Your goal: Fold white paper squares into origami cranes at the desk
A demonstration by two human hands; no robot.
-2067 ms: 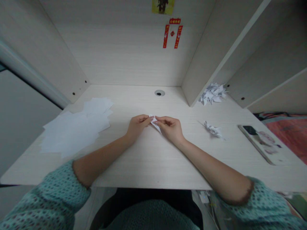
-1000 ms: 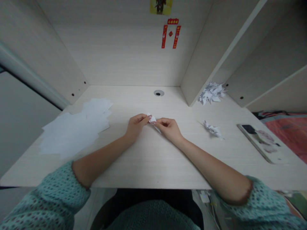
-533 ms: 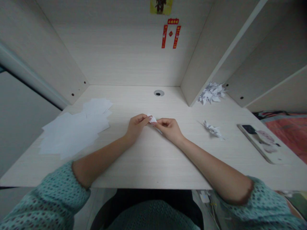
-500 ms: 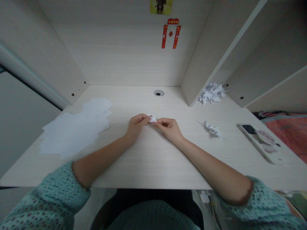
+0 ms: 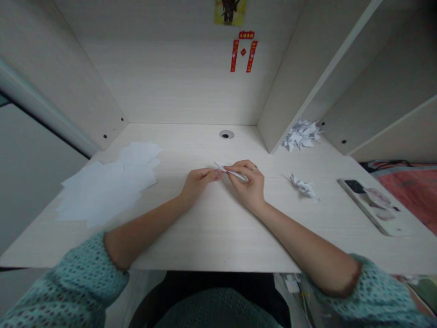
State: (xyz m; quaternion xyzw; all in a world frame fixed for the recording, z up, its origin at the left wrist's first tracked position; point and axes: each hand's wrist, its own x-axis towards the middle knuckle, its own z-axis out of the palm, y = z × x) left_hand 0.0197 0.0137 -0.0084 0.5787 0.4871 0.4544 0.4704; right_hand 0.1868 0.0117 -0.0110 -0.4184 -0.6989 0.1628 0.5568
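Observation:
A small folded white paper piece (image 5: 228, 169) is held between both hands just above the middle of the pale wooden desk (image 5: 211, 228). My left hand (image 5: 198, 180) pinches its left end with closed fingertips. My right hand (image 5: 248, 182) has its fingers curled over the right part of the paper and wears a ring. Both forearms are bare, with teal knitted sleeves pushed up near the desk's front edge.
Several loose white sheets (image 5: 105, 182) lie at the left. One folded paper figure (image 5: 302, 186) sits to the right of my hands, and a heap of them (image 5: 302, 134) lies in the side shelf. A phone (image 5: 370, 205) rests at far right. A cable hole (image 5: 226, 134) is at the back.
My right hand has shifted up and turned, its fingers now laid over the paper. The paper looks longer and flatter. My left hand has stayed almost in place.

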